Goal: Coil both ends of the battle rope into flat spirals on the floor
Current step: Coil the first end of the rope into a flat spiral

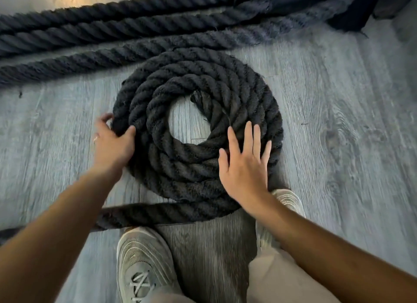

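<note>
A thick black battle rope lies on the grey floor wound into a flat spiral [194, 167] of several turns, with a bare gap at its centre. Its frayed end [199, 98] sits at the inner edge of that gap. My left hand [112, 140] grips the spiral's outer turn at the left, thumb on top and fingers curled round the outside. On the lower right turns, my right hand [244, 165] lies flat with straight, spread fingers. A loose run of rope [144, 213] leaves the spiral at the bottom and heads left under my left forearm.
Three straight stretches of the same rope [112, 31] run across the floor beyond the spiral. Dark fabric [338, 6] lies at the top right. My two grey shoes [144, 264] stand just below the spiral, on grey wood-look planks [349, 122].
</note>
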The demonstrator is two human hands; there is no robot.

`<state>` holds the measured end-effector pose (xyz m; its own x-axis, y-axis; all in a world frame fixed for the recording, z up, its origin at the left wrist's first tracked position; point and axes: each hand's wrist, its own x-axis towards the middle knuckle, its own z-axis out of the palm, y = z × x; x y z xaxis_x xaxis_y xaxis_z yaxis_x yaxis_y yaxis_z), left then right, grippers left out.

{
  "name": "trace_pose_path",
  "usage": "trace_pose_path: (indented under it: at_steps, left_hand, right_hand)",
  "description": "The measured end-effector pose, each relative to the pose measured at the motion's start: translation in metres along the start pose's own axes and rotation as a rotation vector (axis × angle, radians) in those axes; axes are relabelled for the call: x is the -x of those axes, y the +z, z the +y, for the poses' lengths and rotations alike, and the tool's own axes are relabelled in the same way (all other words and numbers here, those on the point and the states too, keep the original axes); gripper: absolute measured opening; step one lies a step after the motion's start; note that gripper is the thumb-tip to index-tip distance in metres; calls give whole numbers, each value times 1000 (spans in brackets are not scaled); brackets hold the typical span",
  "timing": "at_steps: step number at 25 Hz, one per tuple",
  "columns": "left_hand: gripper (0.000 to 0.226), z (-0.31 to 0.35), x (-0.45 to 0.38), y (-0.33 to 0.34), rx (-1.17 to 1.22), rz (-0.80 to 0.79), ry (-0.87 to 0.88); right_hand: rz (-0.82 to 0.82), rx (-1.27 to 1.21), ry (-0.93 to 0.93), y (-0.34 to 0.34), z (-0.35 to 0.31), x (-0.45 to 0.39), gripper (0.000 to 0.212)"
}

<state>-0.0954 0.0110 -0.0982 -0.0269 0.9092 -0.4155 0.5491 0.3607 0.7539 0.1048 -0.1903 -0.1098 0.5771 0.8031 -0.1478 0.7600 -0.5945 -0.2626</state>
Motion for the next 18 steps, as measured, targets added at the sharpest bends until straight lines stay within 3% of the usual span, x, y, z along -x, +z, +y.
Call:
trace_pose_path:
  at_steps: [4, 6, 11, 14, 18]
  left_hand:
    - [72, 37, -52, -2, 18, -177, -7]
    - [70, 35, -57, -7, -7, -209, 5]
    - [65, 12, -24, -20, -23, -108, 48]
    - [70, -6, 25, -20, -41, -49, 57]
    - [58, -26, 73, -21, -283, -67, 73]
  right_hand:
    - [31, 36, -32, 7, 3, 15, 61]
    - [32, 40, -63, 7, 4, 12, 63]
    - [-32, 85, -252, -10, 34, -30, 62]
    - [-80, 244, -372, -32, 61, -82, 57]
    - [-107, 437, -124, -54, 64, -126, 57]
